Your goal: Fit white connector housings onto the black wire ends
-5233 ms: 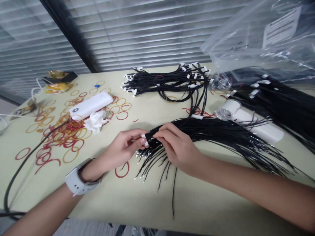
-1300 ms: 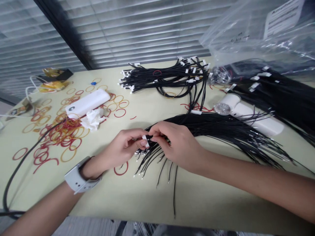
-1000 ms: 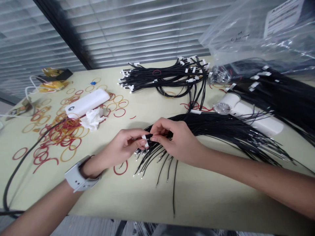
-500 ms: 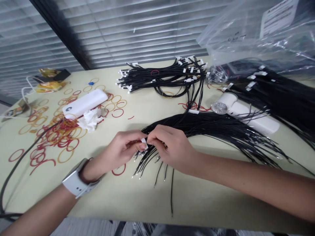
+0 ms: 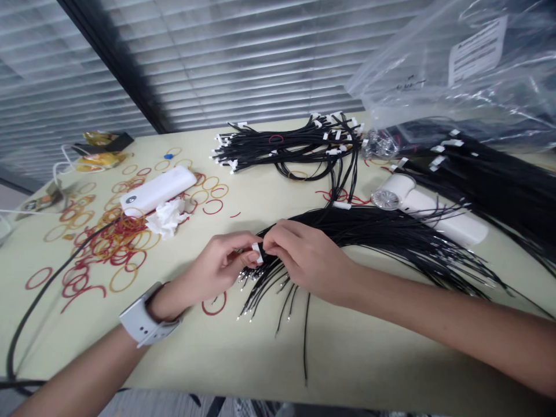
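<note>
Between the thumb and fingers of my left hand (image 5: pixel 226 259) is a small white connector (image 5: pixel 258 253). My right hand (image 5: pixel 306 255) pinches right beside it, most likely on a black wire at the connector, though its fingertips hide the exact spot. Under and behind both hands lies a loose bundle of black wires (image 5: pixel 382 229), with bare metal terminals at the ends. Several wire ends fan out below my hands, and one long wire (image 5: pixel 306 341) hangs toward the table's front edge. A red rubber band (image 5: pixel 214 313) lies below my left hand.
Black cables with white connectors (image 5: pixel 286 142) are stacked at the back. A white handheld fan (image 5: pixel 438 214) and more black cables (image 5: pixel 512 191) lie right, below a clear plastic bag (image 5: pixel 417 92). Rubber bands (image 5: pixel 117 237), a white power bank (image 5: pixel 158 191) and crumpled tissue (image 5: pixel 167 219) lie left.
The camera view has shifted slightly, so the table things appear a little lower. Both hands stay at the connector, and more of its white face shows beside my left thumb.
</note>
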A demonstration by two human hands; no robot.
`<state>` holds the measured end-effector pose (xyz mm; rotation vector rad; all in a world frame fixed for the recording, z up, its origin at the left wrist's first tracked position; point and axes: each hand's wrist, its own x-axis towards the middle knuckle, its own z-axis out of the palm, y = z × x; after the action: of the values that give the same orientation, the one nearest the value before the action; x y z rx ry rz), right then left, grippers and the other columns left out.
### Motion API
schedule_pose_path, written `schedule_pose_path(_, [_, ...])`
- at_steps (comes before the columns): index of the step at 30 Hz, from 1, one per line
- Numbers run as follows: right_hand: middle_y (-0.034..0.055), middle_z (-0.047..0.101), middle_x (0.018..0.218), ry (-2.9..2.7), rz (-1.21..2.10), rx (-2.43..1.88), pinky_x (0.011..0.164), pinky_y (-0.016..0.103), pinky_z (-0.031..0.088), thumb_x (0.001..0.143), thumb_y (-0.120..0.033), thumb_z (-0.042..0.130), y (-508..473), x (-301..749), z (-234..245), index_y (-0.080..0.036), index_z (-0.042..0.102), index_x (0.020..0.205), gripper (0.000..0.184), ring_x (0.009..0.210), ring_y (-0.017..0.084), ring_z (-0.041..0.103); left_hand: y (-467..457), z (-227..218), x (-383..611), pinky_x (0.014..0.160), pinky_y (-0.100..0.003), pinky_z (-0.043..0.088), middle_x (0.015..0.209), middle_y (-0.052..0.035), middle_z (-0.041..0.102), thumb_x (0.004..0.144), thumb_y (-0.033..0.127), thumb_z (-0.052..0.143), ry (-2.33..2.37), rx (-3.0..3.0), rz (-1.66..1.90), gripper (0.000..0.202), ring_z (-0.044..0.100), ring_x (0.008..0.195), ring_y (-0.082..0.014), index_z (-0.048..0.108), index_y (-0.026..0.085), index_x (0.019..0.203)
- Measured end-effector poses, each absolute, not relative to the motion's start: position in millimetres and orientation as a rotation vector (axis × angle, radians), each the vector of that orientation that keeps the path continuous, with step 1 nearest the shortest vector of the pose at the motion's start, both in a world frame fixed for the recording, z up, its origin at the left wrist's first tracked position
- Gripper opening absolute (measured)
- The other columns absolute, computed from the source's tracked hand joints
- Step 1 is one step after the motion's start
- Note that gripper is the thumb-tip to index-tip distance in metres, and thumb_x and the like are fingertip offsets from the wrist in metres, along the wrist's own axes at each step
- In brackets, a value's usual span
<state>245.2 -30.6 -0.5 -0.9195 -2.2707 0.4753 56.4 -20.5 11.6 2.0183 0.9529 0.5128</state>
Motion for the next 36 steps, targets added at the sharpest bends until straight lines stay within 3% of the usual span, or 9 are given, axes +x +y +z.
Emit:
schedule_pose_path(3, [0.0034, 0.051, 0.079, -2.28, 0.409, -0.935, 0.066, 0.024, 0.038, 0.081, -0.006, 0.04, -30, 245, 0, -0.013, 0.048, 0.086, 0.012, 0.073, 0.012, 0.045, -20, 11, 57, 0.055, -0.016, 0.04, 0.071, -0.0011, 0.053, 0.086, 0.017, 0.045, 0.961, 2.002, 0.545, 0.012, 0.049, 0.064, -0.0077, 0.055, 0.011, 0.084])
schedule_pose_path(8, [0.008, 0.052, 0.081, -2.39, 0.006, -0.817, 0.072, 0.029, 0.038, 0.085, -0.007, 0.033, -29, 254, 7, -0.01, 0.055, 0.083, 0.023, 0.078, 0.015, 0.044, -16, 8, 57, 0.057, -0.017, 0.044, 0.071, -0.0025, 0.056, 0.086, 0.022, 0.047, 1.036, 1.807, 0.687, 0.015, 0.053, 0.064, -0.0088, 0.054, 0.01, 0.091])
schedule_pose_path(11, [0.0059, 0.05, 0.079, -2.626, 0.099, -0.672, 0.068, 0.027, 0.038, 0.083, -0.008, 0.039, -32, 257, 9, -0.012, 0.054, 0.079, 0.016, 0.075, 0.014, 0.043, -14, 8, 56, 0.057, -0.017, 0.045, 0.069, -0.0018, 0.056, 0.085, 0.022, 0.049, 1.024, 1.761, 0.749, 0.014, 0.053, 0.062, -0.0087, 0.053, 0.01, 0.091])
schedule_pose_path(16, [0.0064, 0.047, 0.085, -2.744, 0.333, -0.798, 0.071, 0.028, 0.037, 0.084, -0.016, 0.042, -33, 253, 1, -0.014, 0.051, 0.08, 0.01, 0.078, 0.015, 0.042, -13, 7, 53, 0.059, -0.017, 0.046, 0.072, -0.0022, 0.056, 0.085, 0.024, 0.049, 1.011, 1.762, 0.725, 0.016, 0.054, 0.065, -0.0089, 0.051, 0.011, 0.095])
schedule_pose_path(23, [0.0081, 0.045, 0.086, -2.75, 0.226, -0.828, 0.066, 0.028, 0.034, 0.064, 0.007, 0.034, -26, 259, -1, -0.013, 0.045, 0.079, 0.027, 0.073, 0.015, 0.037, -11, 4, 51, 0.063, -0.02, 0.047, 0.074, -0.0021, 0.055, 0.086, 0.028, 0.048, 1.028, 1.729, 0.686, 0.02, 0.054, 0.068, -0.0099, 0.05, 0.011, 0.096])
schedule_pose_path(27, [0.0058, 0.047, 0.083, -2.608, 0.408, -0.835, 0.069, 0.025, 0.036, 0.066, 0.01, 0.033, -23, 260, -2, -0.011, 0.047, 0.086, 0.032, 0.074, 0.012, 0.04, -10, 3, 51, 0.064, -0.018, 0.048, 0.076, -0.0022, 0.055, 0.086, 0.026, 0.048, 1.0, 1.678, 0.696, 0.018, 0.054, 0.069, -0.0088, 0.051, 0.011, 0.095])
schedule_pose_path(30, [0.0066, 0.049, 0.087, -2.554, 0.41, -0.782, 0.075, 0.027, 0.037, 0.08, -0.001, 0.036, -23, 259, -4, -0.012, 0.052, 0.1, 0.028, 0.081, 0.013, 0.043, -11, 5, 53, 0.062, -0.017, 0.048, 0.074, -0.0017, 0.055, 0.086, 0.024, 0.048, 0.987, 1.64, 0.704, 0.015, 0.054, 0.067, -0.0082, 0.051, 0.012, 0.094])
schedule_pose_path(33, [0.0066, 0.049, 0.081, -2.519, 0.392, -0.826, 0.072, 0.029, 0.038, 0.087, -0.022, 0.039, -26, 255, -4, -0.014, 0.058, 0.089, 0.021, 0.077, 0.014, 0.044, -12, 7, 54, 0.06, -0.016, 0.047, 0.071, -0.0005, 0.055, 0.085, 0.023, 0.049, 0.989, 1.624, 0.713, 0.013, 0.054, 0.065, -0.0075, 0.052, 0.012, 0.092])
schedule_pose_path(36, [0.0066, 0.049, 0.078, -2.442, 0.422, -0.911, 0.068, 0.027, 0.039, 0.087, -0.026, 0.039, -29, 252, -4, -0.012, 0.058, 0.08, 0.024, 0.074, 0.013, 0.045, -12, 8, 54, 0.06, -0.016, 0.047, 0.071, -0.0011, 0.056, 0.085, 0.023, 0.049, 0.988, 1.61, 0.696, 0.014, 0.054, 0.064, -0.0075, 0.053, 0.011, 0.092])
